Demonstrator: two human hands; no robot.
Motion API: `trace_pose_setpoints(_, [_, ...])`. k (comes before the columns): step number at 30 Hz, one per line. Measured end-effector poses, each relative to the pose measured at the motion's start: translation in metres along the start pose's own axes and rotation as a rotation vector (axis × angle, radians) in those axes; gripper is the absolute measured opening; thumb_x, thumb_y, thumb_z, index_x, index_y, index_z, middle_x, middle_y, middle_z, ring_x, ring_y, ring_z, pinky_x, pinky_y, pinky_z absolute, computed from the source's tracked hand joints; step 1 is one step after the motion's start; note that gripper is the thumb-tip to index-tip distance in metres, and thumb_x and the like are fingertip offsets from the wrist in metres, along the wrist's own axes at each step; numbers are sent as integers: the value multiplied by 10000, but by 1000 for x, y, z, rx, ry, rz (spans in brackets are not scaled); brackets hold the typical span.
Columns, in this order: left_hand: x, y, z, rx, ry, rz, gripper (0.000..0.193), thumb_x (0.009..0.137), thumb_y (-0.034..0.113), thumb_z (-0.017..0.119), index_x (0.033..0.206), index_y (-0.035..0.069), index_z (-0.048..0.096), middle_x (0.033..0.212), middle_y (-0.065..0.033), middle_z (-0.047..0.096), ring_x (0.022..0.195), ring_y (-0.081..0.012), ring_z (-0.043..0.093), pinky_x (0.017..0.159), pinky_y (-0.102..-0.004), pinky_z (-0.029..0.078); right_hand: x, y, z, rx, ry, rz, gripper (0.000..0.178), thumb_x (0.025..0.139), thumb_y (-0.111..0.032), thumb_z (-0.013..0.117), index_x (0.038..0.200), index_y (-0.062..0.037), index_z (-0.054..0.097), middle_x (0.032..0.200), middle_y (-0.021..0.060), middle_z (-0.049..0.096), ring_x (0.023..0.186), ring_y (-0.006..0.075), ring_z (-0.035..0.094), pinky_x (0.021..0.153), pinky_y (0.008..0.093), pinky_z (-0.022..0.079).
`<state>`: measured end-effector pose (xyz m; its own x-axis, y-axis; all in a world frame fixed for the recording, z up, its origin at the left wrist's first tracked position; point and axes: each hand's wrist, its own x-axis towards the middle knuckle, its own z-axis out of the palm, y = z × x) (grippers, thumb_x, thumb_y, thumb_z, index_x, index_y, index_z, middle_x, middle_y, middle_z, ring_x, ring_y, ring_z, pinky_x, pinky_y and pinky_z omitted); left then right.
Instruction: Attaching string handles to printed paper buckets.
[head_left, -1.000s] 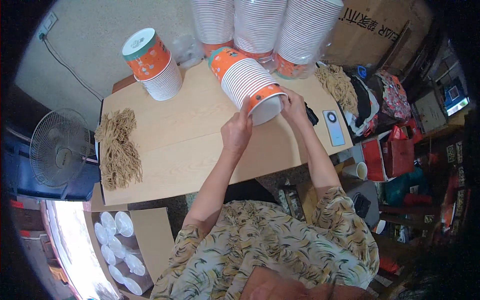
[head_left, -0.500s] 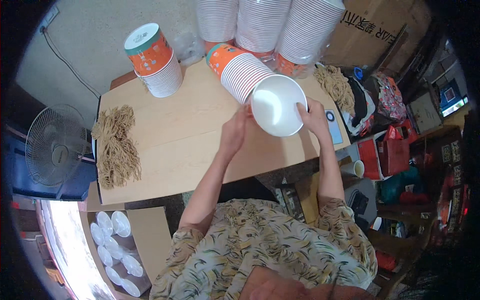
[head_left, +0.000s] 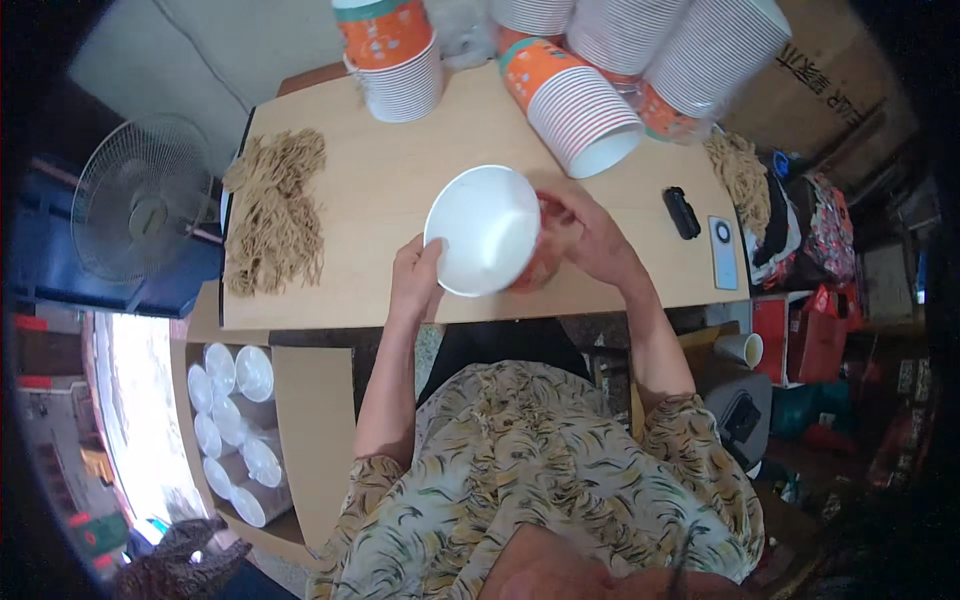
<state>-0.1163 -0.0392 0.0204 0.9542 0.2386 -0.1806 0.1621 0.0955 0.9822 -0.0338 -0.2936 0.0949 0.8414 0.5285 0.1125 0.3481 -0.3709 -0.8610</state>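
A single white-lined paper tub (head_left: 482, 232) is tilted over the near part of the table, its open mouth facing me. My left hand (head_left: 414, 282) grips its left rim, thumb inside and fingers outside. Against the tub's orange outer side is my right hand (head_left: 600, 245), curled round it toward the base; motion blurs its fingertips. Beyond, a nested stack of the same tubs (head_left: 585, 115) lies on its side, mouth toward me. Another stack (head_left: 395, 70) stands upside down at the far left.
Tan stringy bundles (head_left: 275, 215) lie on the table's left. A black object (head_left: 682, 212) and a phone (head_left: 723, 252) rest at the right. Wrapped tub stacks (head_left: 715, 55) stand at the back. Below left, an open carton (head_left: 312, 430) holds several tubs; a fan (head_left: 145, 210) is beside the table.
One tub has come away from the lying stack toward me and left. My left hand has moved to its left rim, my right hand from the rim to the outer side. The view has shifted.
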Motion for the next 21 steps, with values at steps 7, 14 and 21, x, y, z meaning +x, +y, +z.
trace_pose_setpoints(7, [-1,-11,-31,-104,-62,-340,370,1014,253,504,1163,-63,625,1009,-115,704,865,-156,674,765,-317,557,3,13,59,-146,-23,-92,1253,514,-373,958,1525,-51,291,1462,198,440,1353,344,443,1134,436,360])
trace_pose_setpoints(14, [2,-15,-39,-51,43,72,455,1071,327,452,1268,-55,597,1114,-70,664,1008,-114,602,858,-276,502,38,14,70,-133,-7,63,1182,563,-475,931,1489,-20,354,1402,215,497,1274,354,523,1074,439,430])
trace_pose_setpoints(21, [1,12,-40,-221,-57,62,378,1074,298,479,1178,-17,661,1061,-6,665,964,-63,561,898,-249,443,50,0,77,-216,-22,161,1133,615,-416,925,1508,-32,344,1400,185,508,1272,289,539,1074,391,439])
